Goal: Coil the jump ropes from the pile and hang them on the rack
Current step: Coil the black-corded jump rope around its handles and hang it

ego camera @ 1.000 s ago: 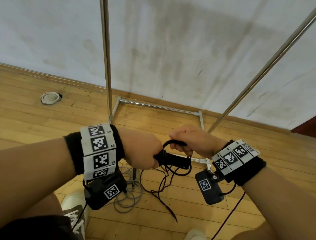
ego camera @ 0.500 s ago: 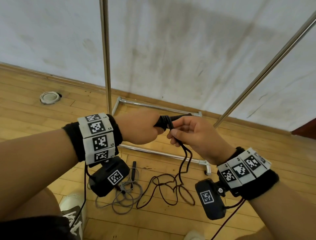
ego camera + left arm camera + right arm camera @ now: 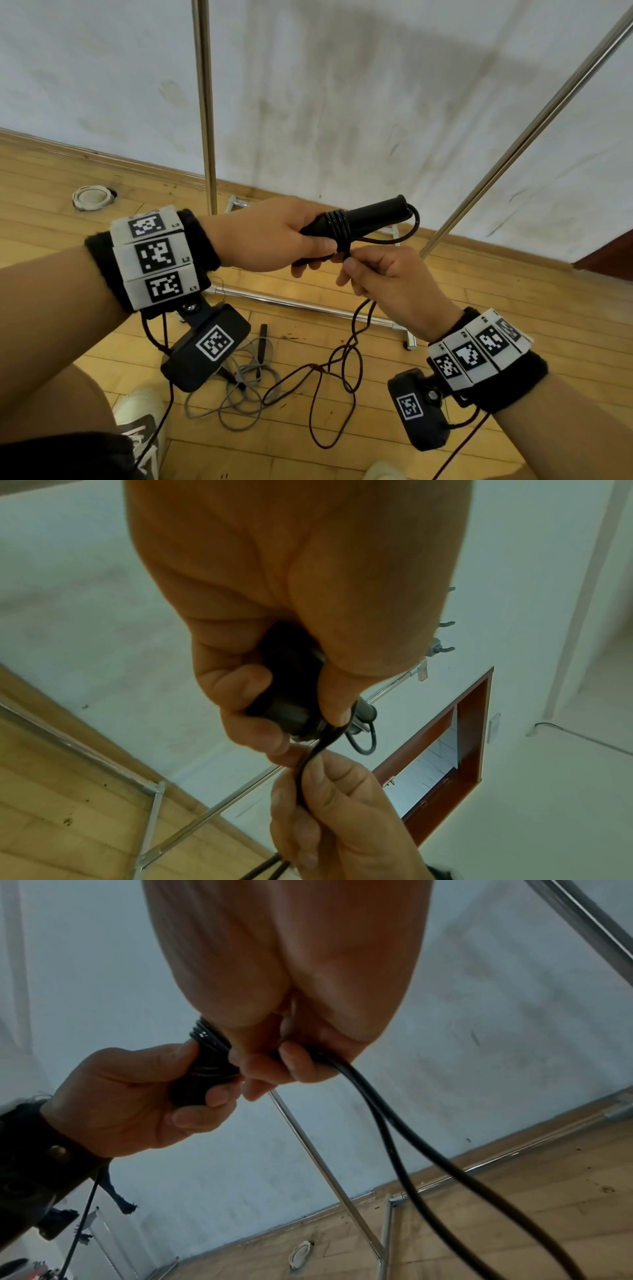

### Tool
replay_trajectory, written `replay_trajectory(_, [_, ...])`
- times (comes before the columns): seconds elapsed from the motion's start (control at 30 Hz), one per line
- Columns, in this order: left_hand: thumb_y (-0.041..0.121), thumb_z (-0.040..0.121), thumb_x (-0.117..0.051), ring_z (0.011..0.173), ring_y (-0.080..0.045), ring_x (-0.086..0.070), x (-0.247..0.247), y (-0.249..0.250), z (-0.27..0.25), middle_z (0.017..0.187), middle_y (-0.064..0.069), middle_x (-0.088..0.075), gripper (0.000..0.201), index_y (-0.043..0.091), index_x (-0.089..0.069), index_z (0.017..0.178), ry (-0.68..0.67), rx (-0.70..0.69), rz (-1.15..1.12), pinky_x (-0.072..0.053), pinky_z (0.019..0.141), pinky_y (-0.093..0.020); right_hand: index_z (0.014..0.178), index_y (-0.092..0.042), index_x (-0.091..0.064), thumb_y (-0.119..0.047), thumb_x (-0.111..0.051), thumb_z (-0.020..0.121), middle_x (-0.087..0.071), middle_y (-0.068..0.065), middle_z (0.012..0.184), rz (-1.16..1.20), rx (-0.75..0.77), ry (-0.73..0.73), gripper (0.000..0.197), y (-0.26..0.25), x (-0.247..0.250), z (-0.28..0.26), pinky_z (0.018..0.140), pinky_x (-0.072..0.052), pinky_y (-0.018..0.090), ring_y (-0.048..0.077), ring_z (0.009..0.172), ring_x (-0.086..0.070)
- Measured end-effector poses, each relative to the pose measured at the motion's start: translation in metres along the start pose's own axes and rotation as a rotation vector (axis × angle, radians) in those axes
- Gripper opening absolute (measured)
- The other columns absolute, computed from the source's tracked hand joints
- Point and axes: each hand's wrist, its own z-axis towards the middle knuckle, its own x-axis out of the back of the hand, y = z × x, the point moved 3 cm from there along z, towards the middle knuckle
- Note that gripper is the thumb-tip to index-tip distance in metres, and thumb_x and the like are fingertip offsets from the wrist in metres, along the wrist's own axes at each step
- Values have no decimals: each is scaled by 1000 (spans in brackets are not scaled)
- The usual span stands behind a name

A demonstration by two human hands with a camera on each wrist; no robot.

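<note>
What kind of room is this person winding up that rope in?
Probably a bare indoor room, maybe a storage or exercise space. It has a wooden plank floor, a scuffed white wall and a metal rack, with a grey jump rope on the floor.

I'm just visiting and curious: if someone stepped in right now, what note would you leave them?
Left hand grips the black handles, a few turns of cord wound round them. Right hand pinches the doubled cord just below the handles. The rest of the black rope trails loose on the floor. A grey rope lies uncoiled beside it. Nothing shows hanging on the rack. Left: finish winding, hang it, then do the grey one.
</note>
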Motion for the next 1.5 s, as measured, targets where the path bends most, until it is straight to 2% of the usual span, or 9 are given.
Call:
replay_trajectory(0.17, [23, 100, -55, 61, -7, -63, 4, 8, -10, 73, 6, -70, 38, 57, -60, 83, -78, -43, -2, -47, 57, -13, 90, -22, -73, -28, -56, 98, -63, -7, 59, -121, 45, 15, 19, 5, -2, -2, 50, -39, 17, 5, 47, -48])
replay_trajectory(0.37, [25, 99, -55, 60, -6, -63, 5, 5, -17, 71, 8, -69, 9, 27, -60, 92, -119, 4, 70, -46, 57, -14, 102, -28, -66, -12, -50, 101, -64, -25, 76, -127, 98, -118, 22, 9, -9, -3, 68, -47, 14, -1, 67, -56])
replay_trajectory(0.5, [24, 100, -55, 65, -11, -65, -2, 8, -21, 75, 7, -69, 7, 24, -61, 96, -195, -4, 65, -49, 61, -16, 92, -19, -63, 1, -49, 98, -63, -14, 73, 69, 6, -252, 25, 11, -13, -1, 60, -49, 16, -1, 62, -56])
replay_trajectory(0.7, [26, 99, -57, 67, -16, -66, -6, 9, -28, 80, 0, -70, 6, 21, -61, 101, -318, 3, 53, -54, 69, -30, 81, -37, -63, -32, -51, 95, -64, -21, 65, -155, -27, -273, 19, 33, -19, -3, 55, -45, 9, -4, 55, -58])
replay_trajectory(0.83, [27, 98, -57, 68, -13, -67, -19, 6, -28, 83, -1, -71, 8, 21, -61, 98, -418, 78, 151, -52, 63, -19, 76, -32, -55, -17, -63, 91, -62, -14, 64, -269, -178, -345, 23, 51, -11, 10, 66, -46, 14, -9, 61, -56])
replay_trajectory(0.97, [34, 98, -56, 64, -8, -63, -35, -2, -26, 79, 4, -67, 10, 29, -57, 88, -490, 177, 344, -54, 62, -26, 69, -32, -54, -56, -63, 82, -54, -12, 61, -273, -89, -342, 30, 34, -6, 14, 55, -41, 21, 3, 55, -48])
replay_trajectory(1.17, [39, 99, -51, 64, -14, -56, -44, -17, -15, 83, 0, -63, 17, 23, -55, 94, -452, 261, 619, -48, 57, -29, 71, -25, -61, -32, -59, 96, -52, -6, 62, -232, -34, -313, 26, 14, 2, 18, 56, -36, 21, 7, 55, -45])
replay_trajectory(1.3, [37, 99, -49, 67, -16, -57, -36, -26, -4, 90, -5, -65, 23, 16, -58, 104, -318, 314, 650, -47, 56, -27, 84, -1, -64, -16, -51, 99, -61, -10, 63, -91, -137, -290, 25, 9, 8, 18, 55, -36, 24, 20, 63, -50])
replay_trajectory(1.5, [37, 98, -53, 66, -18, -60, -15, -31, 6, 83, -3, -65, 17, 22, -55, 90, -100, 311, 536, -51, 60, -32, 113, -8, -64, 2, -59, 93, -74, 8, 88, 124, -96, -227, 23, 0, 7, 11, 67, -55, 26, 15, 74, -68])
